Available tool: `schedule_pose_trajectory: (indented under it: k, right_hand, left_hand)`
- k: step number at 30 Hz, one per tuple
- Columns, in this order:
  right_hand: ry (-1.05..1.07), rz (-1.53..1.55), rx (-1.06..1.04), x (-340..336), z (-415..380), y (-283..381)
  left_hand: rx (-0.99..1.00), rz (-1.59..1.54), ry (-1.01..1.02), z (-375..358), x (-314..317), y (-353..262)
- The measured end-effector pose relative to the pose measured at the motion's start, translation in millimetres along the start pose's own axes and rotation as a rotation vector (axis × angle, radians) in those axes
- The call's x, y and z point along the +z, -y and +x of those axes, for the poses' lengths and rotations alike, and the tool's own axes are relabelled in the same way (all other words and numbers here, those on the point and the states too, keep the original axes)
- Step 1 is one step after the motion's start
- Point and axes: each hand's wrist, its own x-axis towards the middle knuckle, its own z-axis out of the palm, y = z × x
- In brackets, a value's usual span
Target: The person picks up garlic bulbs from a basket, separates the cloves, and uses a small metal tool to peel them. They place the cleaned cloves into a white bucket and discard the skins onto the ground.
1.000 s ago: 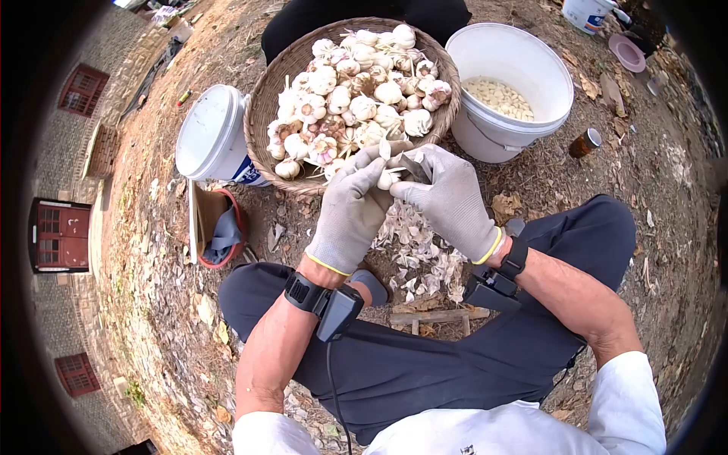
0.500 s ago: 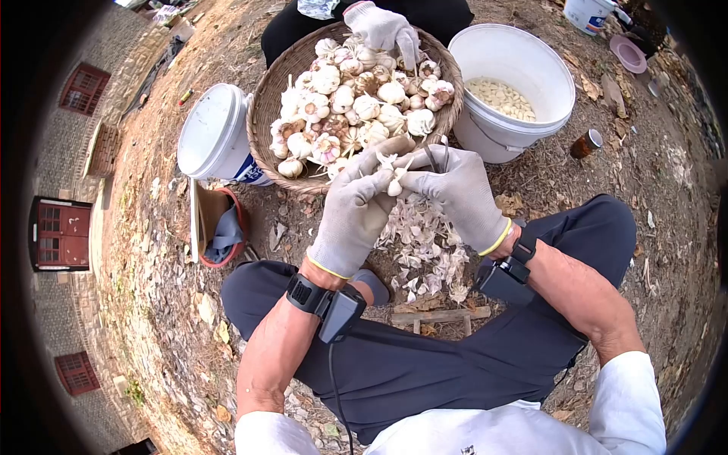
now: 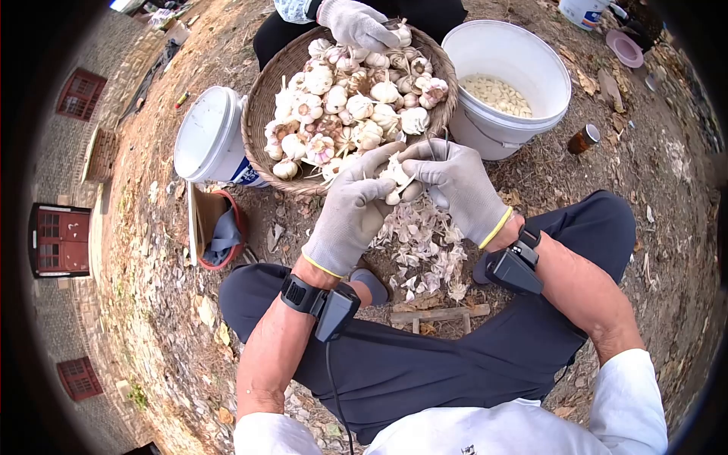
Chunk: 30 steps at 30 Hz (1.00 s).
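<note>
My left hand [image 3: 350,208], in a grey work glove, pinches a partly peeled head of garlic [image 3: 395,182] in front of the basket. My gloved right hand [image 3: 457,186] meets it from the other side, thumb and fingertips at the cloves. A slim, dark metal tool [image 3: 432,149] with two thin prongs sticks up from the right hand's fingers; the grip hides much of it. Just beyond both hands is a round wicker basket [image 3: 260,106] heaped with garlic heads [image 3: 359,108]. Papery garlic skins [image 3: 421,246] lie on the ground below my hands.
Another person's gloved hand [image 3: 355,24] is over the basket's far edge, by a garlic head [image 3: 402,34]. A white bucket [image 3: 485,136] holds peeled cloves [image 3: 497,95]; a lidded bucket [image 3: 208,129] stands left. Nearby are a brown jar [image 3: 584,139] and a reddish tub [image 3: 241,227] with cloth.
My right fingers have shifted over the garlic and the tool has turned in them. The other person's hand has moved from hanging over the heap to the left, fingers now reaching a garlic head.
</note>
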Motion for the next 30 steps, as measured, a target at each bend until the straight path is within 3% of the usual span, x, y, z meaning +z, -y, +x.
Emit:
schedule_pose_trajectory:
  k: [2, 7, 9, 24, 30]
  right_hand:
    - [-0.014, -0.066, 0.124, -6.8, 1.6, -0.4]
    - [0.025, 0.072, 0.120, -18.0, 6.2, -9.1]
    - [0.022, 0.063, 0.116, -19.7, 6.6, -9.3]
    - [0.089, 0.073, 0.243, -21.5, 4.1, -8.7]
    - [0.061, 0.016, 0.201, -16.7, -0.5, -4.4]
  left_hand:
    - [0.009, 0.046, 0.034, 1.2, -6.9, 1.2]
    - [0.043, 0.121, 0.122, 6.6, -13.1, 1.6]
    - [0.013, 0.189, 0.001, 1.9, -5.8, -2.0]
    - [-0.063, 0.554, -0.088, 3.6, -20.7, -0.4]
    - [-0.123, 0.351, -0.114, 1.7, -23.2, -2.4]
